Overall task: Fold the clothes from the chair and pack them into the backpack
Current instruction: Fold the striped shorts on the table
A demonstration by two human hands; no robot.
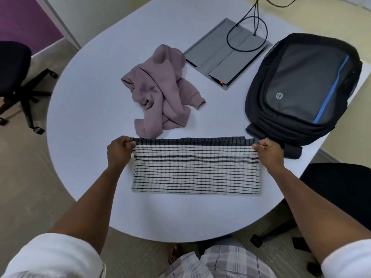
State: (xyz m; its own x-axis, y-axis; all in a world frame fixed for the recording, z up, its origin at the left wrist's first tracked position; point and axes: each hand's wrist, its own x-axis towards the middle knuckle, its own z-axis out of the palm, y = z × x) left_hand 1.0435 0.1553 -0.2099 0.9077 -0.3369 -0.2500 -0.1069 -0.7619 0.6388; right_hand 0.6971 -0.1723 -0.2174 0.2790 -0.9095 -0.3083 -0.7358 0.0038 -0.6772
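**Setting: office or meeting room**

Obs. 1: large rounded white table (90, 109), smooth laminate top, of the kind used for small meetings.

Obs. 2: black swivel chair (14, 77) on a castor base stands at the left of the table; a second black chair (341, 189) sits at the right edge.

Obs. 3: flat grey device (226, 55) lies on the table with black cables (247, 35) running off the far side; a small red light shows at its near corner.

Obs. 4: black laptop backpack (305, 85) with a computer-brand logo lies beside the device.

Obs. 5: short-pile grey carpet (30, 187), white skirting, plain pale walls, one purple panel (24, 19) at upper left.
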